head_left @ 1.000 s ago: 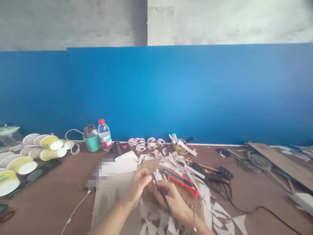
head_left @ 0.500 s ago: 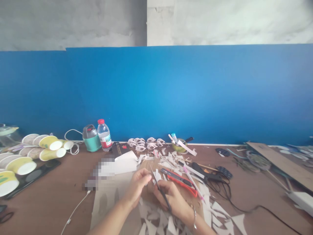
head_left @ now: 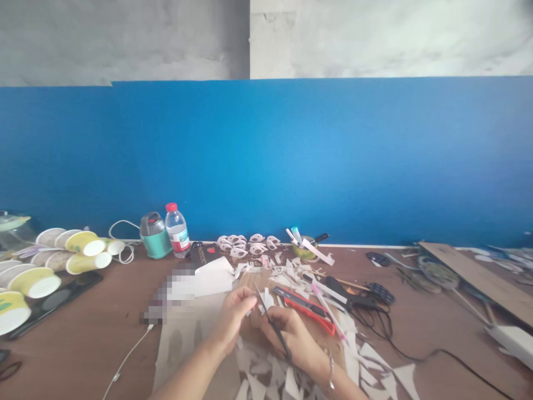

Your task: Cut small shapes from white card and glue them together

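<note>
The left hand (head_left: 237, 314) and right hand (head_left: 287, 333) are apart, both left of the red cutter (head_left: 306, 310). The right is closed around a slim dark tool (head_left: 276, 329), its pointed tip left of the cutter; fingers cover part of it, so its kind is unclear. The left's thumb and fingers bend inward, but I cannot tell whether they grip the small pale bit by them. Farther left of the cutter, pixelation masks an object beside white paper (head_left: 214, 276). Below the cutter, forearms partly cover paper scraps (head_left: 260, 366), cropped by the frame.
</note>
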{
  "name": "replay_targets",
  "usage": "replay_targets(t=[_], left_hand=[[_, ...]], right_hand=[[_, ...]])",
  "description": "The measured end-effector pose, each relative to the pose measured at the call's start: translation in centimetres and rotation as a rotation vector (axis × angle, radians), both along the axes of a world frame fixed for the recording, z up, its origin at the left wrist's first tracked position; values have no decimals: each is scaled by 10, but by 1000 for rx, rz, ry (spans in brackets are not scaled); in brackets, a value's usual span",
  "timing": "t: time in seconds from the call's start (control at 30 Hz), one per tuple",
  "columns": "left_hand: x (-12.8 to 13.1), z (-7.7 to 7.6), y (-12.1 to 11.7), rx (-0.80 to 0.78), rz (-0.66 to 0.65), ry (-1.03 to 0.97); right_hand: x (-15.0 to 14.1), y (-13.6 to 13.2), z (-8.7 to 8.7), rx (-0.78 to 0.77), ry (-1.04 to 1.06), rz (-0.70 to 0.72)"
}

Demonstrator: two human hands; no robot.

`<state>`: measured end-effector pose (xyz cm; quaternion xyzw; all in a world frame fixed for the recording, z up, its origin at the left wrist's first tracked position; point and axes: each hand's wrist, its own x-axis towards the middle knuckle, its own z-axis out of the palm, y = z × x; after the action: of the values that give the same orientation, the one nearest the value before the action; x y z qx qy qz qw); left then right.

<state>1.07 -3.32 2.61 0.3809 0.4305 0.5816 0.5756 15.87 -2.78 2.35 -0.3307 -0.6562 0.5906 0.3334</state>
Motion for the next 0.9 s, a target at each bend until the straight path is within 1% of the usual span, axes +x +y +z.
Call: replay_targets(t=[0.23, 0.3, 0.43, 0.5, 0.57, 0.63, 0.7, 0.8, 0.9], left_hand=[[-2, -1, 1, 25, -7, -5], [-3, -2, 2, 35, 5, 17], [-4, -7, 4, 28, 50, 127], [-4, -9, 4, 21, 64, 183], [-3, -10, 3, 28, 76, 260], [-2, -9, 2, 56, 70, 352], [-1, -8, 1, 95, 32, 409], [1, -8, -1, 149, -60, 439], [2, -7, -4, 180, -112, 469]], right_hand=[[1, 1, -2, 66, 7, -26], [1, 2, -3, 43, 1, -51], [2, 6, -7, -62, 43, -205], [3, 8, -10, -81, 100, -277], [3, 9, -12, -77, 123, -313], [4, 9, -13, -31, 92, -321], [5, 8, -13, 55, 29, -318], [6, 6, -13, 211, -78, -308], [7, 5, -12, 309, -132, -295]])
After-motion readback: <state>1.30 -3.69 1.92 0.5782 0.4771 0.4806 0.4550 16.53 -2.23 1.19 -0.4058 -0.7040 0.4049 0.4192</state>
